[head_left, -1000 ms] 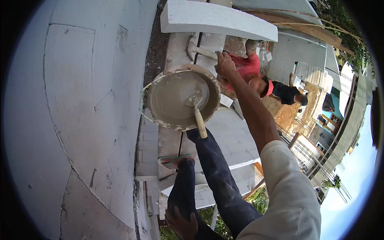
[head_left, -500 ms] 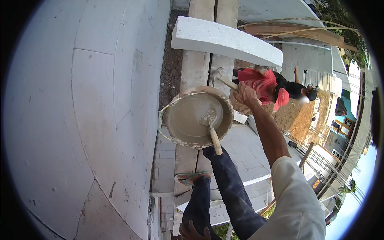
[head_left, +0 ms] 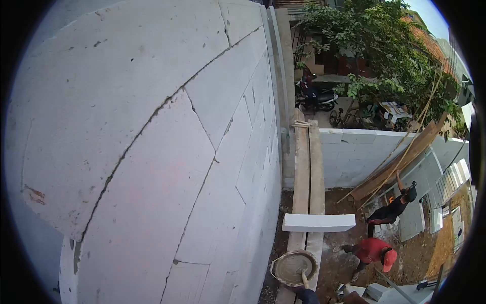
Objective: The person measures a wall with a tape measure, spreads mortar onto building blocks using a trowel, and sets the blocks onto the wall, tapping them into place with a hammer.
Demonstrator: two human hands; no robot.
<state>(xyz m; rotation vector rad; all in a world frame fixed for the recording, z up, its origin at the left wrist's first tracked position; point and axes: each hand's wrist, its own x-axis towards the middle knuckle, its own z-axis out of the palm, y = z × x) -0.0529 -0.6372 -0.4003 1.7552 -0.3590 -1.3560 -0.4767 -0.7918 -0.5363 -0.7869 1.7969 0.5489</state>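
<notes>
Trouser leg [head_left: 307,296]: dark navy fabric, rounded at the knee. Surface markings: too small to tell.

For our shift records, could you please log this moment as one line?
Hands: not clearly visible | Bucket: grey-brown mix, trowel inside | White block: across planks | Nearby: co-worker in red, co-worker in black

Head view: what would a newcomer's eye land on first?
The pale block wall, filling most of the left side. Next, the white block lying across the planks beside it, with a round tub of grey mix just below. Then the person in red, lower right.
</notes>
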